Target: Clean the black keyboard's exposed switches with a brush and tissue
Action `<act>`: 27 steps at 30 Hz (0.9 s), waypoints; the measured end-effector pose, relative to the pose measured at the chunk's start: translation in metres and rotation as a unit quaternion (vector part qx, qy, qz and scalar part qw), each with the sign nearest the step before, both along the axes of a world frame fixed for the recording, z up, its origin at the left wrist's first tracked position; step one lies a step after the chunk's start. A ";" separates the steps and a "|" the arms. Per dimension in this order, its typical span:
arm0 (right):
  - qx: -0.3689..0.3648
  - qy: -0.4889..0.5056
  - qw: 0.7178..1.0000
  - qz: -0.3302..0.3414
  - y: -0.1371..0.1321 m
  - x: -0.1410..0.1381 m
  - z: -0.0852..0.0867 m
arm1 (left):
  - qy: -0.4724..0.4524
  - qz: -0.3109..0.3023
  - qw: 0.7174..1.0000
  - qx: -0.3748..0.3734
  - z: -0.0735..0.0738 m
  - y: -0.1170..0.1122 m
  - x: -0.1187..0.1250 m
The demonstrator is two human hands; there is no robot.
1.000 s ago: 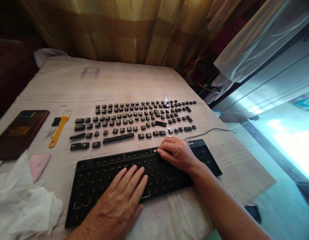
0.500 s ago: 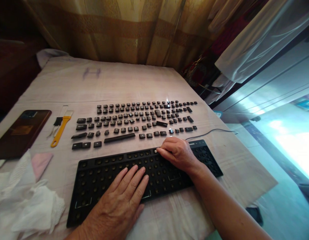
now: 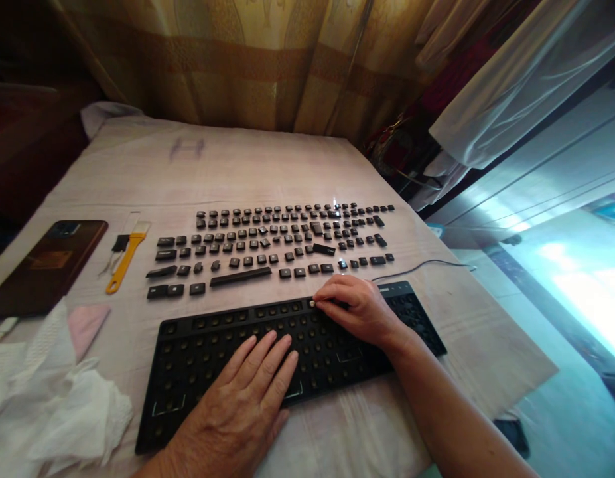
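Note:
A black keyboard (image 3: 227, 335) with its keycaps off lies slantwise on the cloth-covered table. My left hand (image 3: 247, 392) rests flat on its middle, fingers stretched out and holding nothing. Near the keyboard's top edge, my right hand (image 3: 354, 305) is closed in a pinch on a cotton swab; only the white tip (image 3: 312, 303) shows, at the top row of key seats. The rest of the swab is hidden by the fingers. Behind the keyboard, the loose black keycaps lie in rows, with the long space bar (image 3: 240, 277) in front.
To the left lie a yellow-handled brush (image 3: 123, 265), a wire keycap puller (image 3: 121, 243), a dark phone (image 3: 51, 265), a pink cloth (image 3: 87, 326) and crumpled white tissues (image 3: 78, 411). The keyboard cable (image 3: 421, 265) runs off right, across the table edge.
The right hand's pinch has shifted very slightly, and the white tip shows a little more. My left hand stays flat on the keyboard. The whole view has moved a little.

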State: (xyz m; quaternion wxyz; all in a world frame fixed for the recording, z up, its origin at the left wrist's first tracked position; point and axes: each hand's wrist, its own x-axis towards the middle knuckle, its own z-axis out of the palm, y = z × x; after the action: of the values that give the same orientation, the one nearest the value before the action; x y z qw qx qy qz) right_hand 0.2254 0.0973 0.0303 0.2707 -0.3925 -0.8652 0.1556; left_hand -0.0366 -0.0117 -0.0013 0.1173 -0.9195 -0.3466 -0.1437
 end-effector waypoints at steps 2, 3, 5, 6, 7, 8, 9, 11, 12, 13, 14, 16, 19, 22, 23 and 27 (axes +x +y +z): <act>-0.005 0.001 1.000 0.001 0.001 0.001 -0.001 | -0.005 0.000 1.000 0.000 0.000 0.001 0.000; -0.009 0.000 1.000 -0.001 0.001 0.001 -0.001 | -0.010 0.000 1.000 -0.001 0.001 0.001 0.000; -0.013 0.000 1.000 -0.004 0.002 0.000 -0.001 | -0.016 -0.003 1.000 -0.003 0.002 0.001 0.000; -0.012 0.000 1.000 -0.005 0.002 0.000 -0.001 | -0.016 -0.005 1.000 -0.003 0.002 0.002 0.000; -0.010 0.001 1.000 -0.006 0.002 0.000 -0.001 | -0.014 -0.006 1.000 -0.003 0.003 0.002 0.000; -0.006 0.002 1.000 -0.007 0.002 -0.001 -0.001 | -0.014 -0.006 1.000 -0.001 0.003 0.002 0.001; -0.004 0.001 1.000 -0.009 0.002 -0.001 -0.001 | -0.013 -0.006 1.000 0.000 0.003 0.002 0.001; -0.005 -0.003 1.000 -0.014 0.002 -0.002 -0.002 | -0.016 -0.004 1.000 -0.003 0.003 0.001 0.001; -0.007 -0.006 1.000 -0.017 0.002 -0.002 -0.002 | -0.018 -0.004 1.000 -0.006 0.002 0.001 0.001; -0.008 -0.009 1.000 -0.019 0.002 -0.002 -0.002 | -0.021 -0.004 1.000 -0.008 0.002 0.001 0.000; -0.008 -0.013 1.000 -0.022 0.001 -0.002 -0.002 | -0.022 -0.005 1.000 -0.012 0.002 0.001 0.000; -0.010 -0.012 1.000 -0.024 0.001 -0.002 -0.001 | -0.024 -0.006 1.000 -0.015 0.002 0.001 0.000; -0.023 0.034 0.999 -0.027 0.002 -0.001 0.001 | -0.027 -0.007 1.000 -0.013 0.002 0.001 0.000; -0.020 0.098 0.993 -0.057 0.003 0.001 -0.001 | -0.018 -0.005 1.000 -0.009 0.002 0.002 0.001; -0.019 0.108 0.992 -0.067 0.004 0.001 -0.002 | -0.013 -0.004 1.000 -0.008 0.002 0.002 0.001; -0.055 0.111 0.990 -0.070 0.004 0.001 -0.005 | -0.014 -0.003 1.000 -0.009 0.000 0.001 0.001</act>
State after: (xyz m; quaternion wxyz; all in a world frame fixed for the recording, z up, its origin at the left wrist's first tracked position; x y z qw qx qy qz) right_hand 0.2259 0.1011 0.0254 0.3536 -0.4468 -0.7900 0.2262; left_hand -0.0359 -0.0112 -0.0018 0.1035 -0.9195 -0.3465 -0.1538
